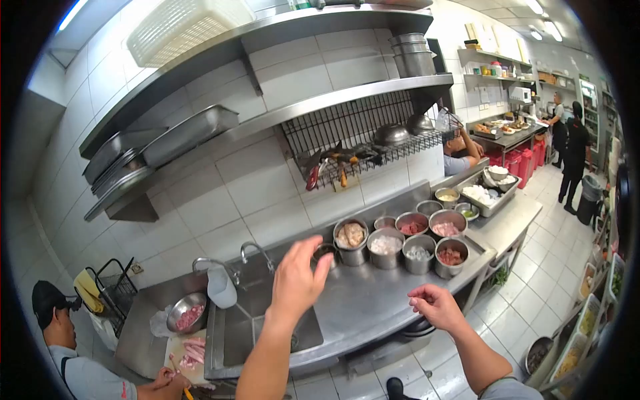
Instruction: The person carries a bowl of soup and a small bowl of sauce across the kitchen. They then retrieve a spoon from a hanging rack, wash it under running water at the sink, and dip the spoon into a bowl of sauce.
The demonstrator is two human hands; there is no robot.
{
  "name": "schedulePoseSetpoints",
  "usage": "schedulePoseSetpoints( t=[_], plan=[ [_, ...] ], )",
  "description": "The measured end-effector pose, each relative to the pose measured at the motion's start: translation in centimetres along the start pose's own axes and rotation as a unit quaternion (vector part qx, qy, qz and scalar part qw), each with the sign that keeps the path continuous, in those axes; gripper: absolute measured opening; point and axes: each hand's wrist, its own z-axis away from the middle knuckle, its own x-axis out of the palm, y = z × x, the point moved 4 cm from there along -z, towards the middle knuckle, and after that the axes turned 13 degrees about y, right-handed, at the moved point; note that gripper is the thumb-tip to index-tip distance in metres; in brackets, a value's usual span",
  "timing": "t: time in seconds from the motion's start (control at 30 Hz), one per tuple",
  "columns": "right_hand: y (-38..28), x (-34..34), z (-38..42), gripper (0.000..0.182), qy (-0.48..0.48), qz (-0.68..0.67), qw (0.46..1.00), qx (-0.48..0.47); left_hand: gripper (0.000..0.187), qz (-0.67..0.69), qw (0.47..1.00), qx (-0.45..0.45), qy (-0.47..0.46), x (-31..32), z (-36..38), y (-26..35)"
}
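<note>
My left hand [301,275] is raised over the steel counter [353,303], fingers stretched out and thumb apart, holding nothing. It is nearest to a round steel pot of pale meat pieces [351,235] and partly covers a small dark pot [325,255] behind it. To the right, my right hand [437,308] hovers above the counter's front edge with its fingers curled in and nothing visible in them. Beyond it stand pots of white pieces [386,244], greyish pieces [418,255], dark red meat [451,256] and pink meat [445,229]. Neither hand touches a pot.
A sink [250,327] with a white plastic jug [222,288] lies left. At the far left a co-worker [80,367] handles pink meat on a cutting board [179,347]. A wire rack [360,143] hangs above. Food trays [579,323] line the right side.
</note>
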Motion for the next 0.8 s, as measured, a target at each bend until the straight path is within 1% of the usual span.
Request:
schedulePoseSetpoints(
  t=[0.03,0.07,0.1,0.13,0.17,0.2,0.23,0.3,0.33,0.4,0.43,0.47,0.53,0.57,0.6,0.63,0.67,0.73,0.8],
  plan=[
    [-0.7,-0.3,-1.8,0.019,-0.001,-0.001,1.0,-0.021,0.038,-0.038,0.999,0.004,-0.004,2.0,-2.8,-1.1],
    [-1.2,-0.5,-3.5,0.019,0.004,-0.018,0.999,-0.03,0.039,-0.043,0.998,0.03,0.03,4.1,-5.3,-2.7],
    [-1.9,-0.7,-5.2,0.018,0.016,-0.039,0.998,-0.046,0.044,-0.052,0.998,0.002,0.021,6.1,-7.6,-4.7],
    [-2.5,-1.1,-7.3,0.017,0.029,-0.037,0.995,-0.085,0.049,-0.06,0.998,-0.024,0.015,7.8,-10.0,-6.6],
    [-3.1,-1.5,-9.5,0.017,0.04,-0.034,0.991,-0.124,0.051,-0.084,0.994,-0.066,-0.005,9.3,-12.0,-8.5],
    [-3.7,-1.7,-11.8,0.016,0.041,-0.055,0.987,-0.143,0.053,-0.107,0.988,-0.109,-0.021,10.5,-13.8,-10.4],
    [-5.6,-1.9,-13.9,0.016,0.043,-0.035,0.983,-0.176,0.056,-0.13,0.979,-0.154,-0.036,11.5,-15.1,-11.6],
    [-9.2,-1.5,-18.0,0.016,0.053,-0.037,0.965,-0.256,0.053,-0.081,0.951,-0.288,-0.082,13.4,-16.5,-12.9],
    [-10.5,-0.9,-20.2,0.016,0.044,-0.057,0.959,-0.272,0.051,-0.057,0.929,-0.35,-0.102,14.1,-17.1,-13.5],
    [-12.6,0.8,-24.0,0.015,0.039,-0.086,0.945,-0.312,0.046,-0.064,0.915,-0.376,-0.135,15.7,-17.5,-14.9],
    [-13.7,2.0,-25.8,0.013,0.029,-0.077,0.938,-0.336,0.044,-0.065,0.905,-0.392,-0.15,16.4,-17.4,-15.8],
    [-14.5,3.5,-27.6,0.012,0.023,-0.071,0.931,-0.357,0.036,-0.019,0.909,-0.385,-0.159,16.8,-17.5,-16.4],
    [-15.6,6.9,-31.6,0.011,-0.002,-0.038,0.927,-0.374,0.032,0.054,0.909,-0.399,-0.108,15.8,-18.0,-16.3],
    [-16.0,8.6,-33.5,0.014,0.008,0.021,0.924,-0.382,0.03,0.092,0.906,-0.404,-0.083,15.3,-18.3,-15.9],
    [-16.2,10.6,-35.5,0.015,0.036,0.107,0.901,-0.419,0.027,0.102,0.905,-0.41,-0.052,14.6,-18.5,-15.8],
    [-16.2,12.6,-37.5,0.015,0.011,0.171,0.901,-0.398,0.027,0.116,0.899,-0.419,-0.043,13.9,-18.6,-15.5],
    [-16.3,14.6,-39.3,0.015,-0.02,0.267,0.89,-0.369,0.027,0.131,0.894,-0.427,-0.034,13.2,-18.8,-15.1],
    [-16.3,17.7,-41.5,0.022,-0.084,0.393,0.854,-0.33,0.026,0.159,0.889,-0.429,-0.027,12.3,-19.2,-14.3],
    [-16.1,19.7,-42.6,0.028,-0.137,0.464,0.818,-0.312,0.027,0.183,0.888,-0.42,-0.025,11.4,-19.1,-13.8]
  ],
)
